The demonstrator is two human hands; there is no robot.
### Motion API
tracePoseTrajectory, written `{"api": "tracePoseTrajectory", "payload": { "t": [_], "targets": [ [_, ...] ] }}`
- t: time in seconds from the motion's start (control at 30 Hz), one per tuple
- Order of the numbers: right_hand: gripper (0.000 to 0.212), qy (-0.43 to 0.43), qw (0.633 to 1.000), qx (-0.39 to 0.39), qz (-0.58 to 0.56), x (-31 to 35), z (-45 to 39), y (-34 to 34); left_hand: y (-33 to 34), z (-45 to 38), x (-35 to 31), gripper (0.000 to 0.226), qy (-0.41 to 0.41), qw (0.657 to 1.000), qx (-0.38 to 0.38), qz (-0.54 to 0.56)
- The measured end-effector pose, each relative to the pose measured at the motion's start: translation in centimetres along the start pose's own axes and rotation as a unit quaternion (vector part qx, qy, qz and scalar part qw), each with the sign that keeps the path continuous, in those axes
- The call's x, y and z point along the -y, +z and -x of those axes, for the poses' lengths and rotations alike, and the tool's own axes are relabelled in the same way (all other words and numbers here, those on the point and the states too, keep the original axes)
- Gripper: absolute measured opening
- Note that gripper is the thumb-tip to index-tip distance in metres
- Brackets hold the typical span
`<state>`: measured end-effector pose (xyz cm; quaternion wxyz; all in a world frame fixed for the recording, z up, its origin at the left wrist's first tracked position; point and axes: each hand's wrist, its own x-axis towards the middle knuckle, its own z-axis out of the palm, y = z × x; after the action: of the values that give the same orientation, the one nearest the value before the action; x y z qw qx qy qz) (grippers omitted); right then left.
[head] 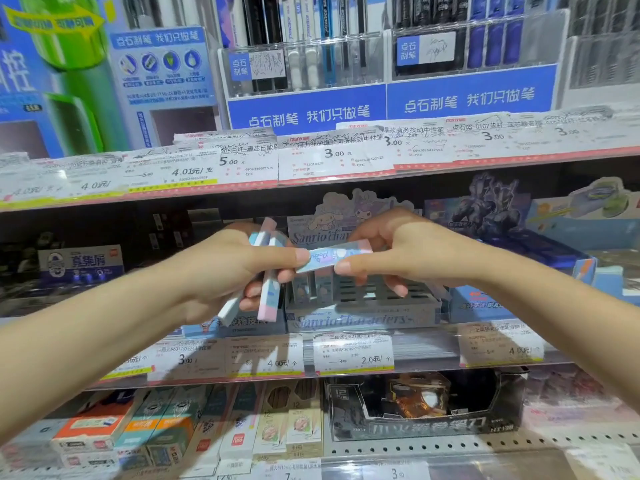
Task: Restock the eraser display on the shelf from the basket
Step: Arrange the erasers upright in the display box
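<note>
Restocking looks partway: the left hand (242, 268) grips several spare stick erasers (268, 271) while the right hand (391, 254) pinches one eraser (332, 258) above the mostly unfilled slotted Sanrio display box (363, 299) on the shelf (346, 355).

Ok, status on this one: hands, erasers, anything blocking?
Left hand grips spare erasers. Right hand pinches one eraser, left thumb touching it. Display tray below, unobstructed.

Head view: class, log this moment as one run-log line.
left hand: holds spare erasers | right hand: pinches one eraser | both thumbs on it | display box: below hands, slots free
</note>
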<state>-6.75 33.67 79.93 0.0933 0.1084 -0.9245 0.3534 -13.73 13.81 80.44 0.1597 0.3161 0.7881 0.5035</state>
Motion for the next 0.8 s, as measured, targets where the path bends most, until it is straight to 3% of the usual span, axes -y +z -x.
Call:
{"api": "tracePoseTrajectory", "payload": {
  "t": [0.13, 0.23, 0.33, 0.43, 0.53, 0.67, 0.8],
  "targets": [
    [0.010, 0.025, 0.983, -0.033, -0.178, 0.1, -0.2, 0.7, 0.1, 0.3, 0.4, 0.032, 0.030, 0.999, -0.005, -0.043],
    [0.019, 0.007, 0.968, -0.097, -0.231, 0.6, -0.8, 0.8, 0.0, 0.5, 0.2, 0.031, 0.038, 0.999, -0.010, -0.029],
    [0.013, 0.002, 0.958, -0.133, -0.255, 0.7, -1.0, 0.1, -0.2, 0.5, 0.0, 0.026, 0.062, 0.996, -0.040, -0.039],
    [0.006, 0.004, 0.982, -0.076, -0.172, 0.1, -0.5, -1.2, -0.8, 0.2, 0.0, 0.017, 0.108, 0.982, -0.114, -0.106],
    [0.007, 0.015, 0.996, -0.084, -0.030, -0.6, -0.1, -1.5, -1.6, 0.1, 0.1, 0.014, 0.165, 0.949, -0.144, -0.226],
    [0.025, 0.032, 0.988, -0.124, 0.090, -1.0, -1.0, -0.9, -1.8, 0.0, 0.6, 0.013, 0.223, 0.888, -0.100, -0.389],
    [0.026, 0.065, 0.965, -0.176, 0.186, -0.6, -2.0, -0.8, -1.0, -0.4, 1.1, 0.046, 0.244, 0.823, -0.034, -0.511]
  ]
}}
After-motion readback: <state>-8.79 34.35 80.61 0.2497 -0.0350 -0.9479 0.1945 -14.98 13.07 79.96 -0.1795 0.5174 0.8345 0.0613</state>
